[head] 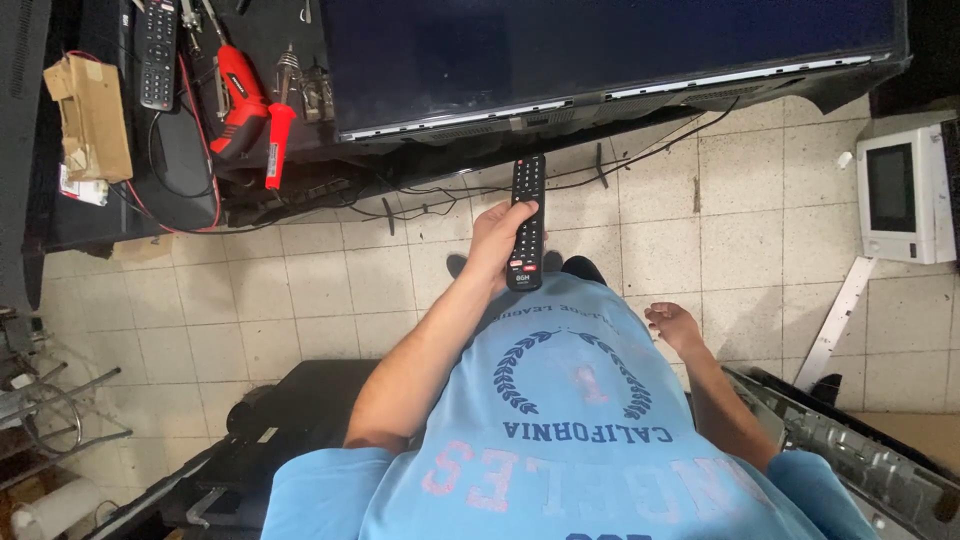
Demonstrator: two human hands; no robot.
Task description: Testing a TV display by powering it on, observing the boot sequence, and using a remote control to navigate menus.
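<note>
My left hand (497, 240) is raised in front of me and grips a slim black remote control (526, 222), thumb resting on its buttons. The remote's far end points at a large dark flat screen (600, 45) lying on the bench ahead. My right hand (672, 325) hangs by my hip over the tiled floor, holding nothing, fingers loosely curled and apart. My light blue printed shirt (570, 430) fills the lower middle of the view.
On the bench at the left lie a second black remote (157, 52), a red power tool (238, 100), a red-handled soldering iron (278, 125) and a cardboard box (92, 115). A white microwave (905, 190) stands at the right. An opened screen chassis (850, 450) lies at the lower right.
</note>
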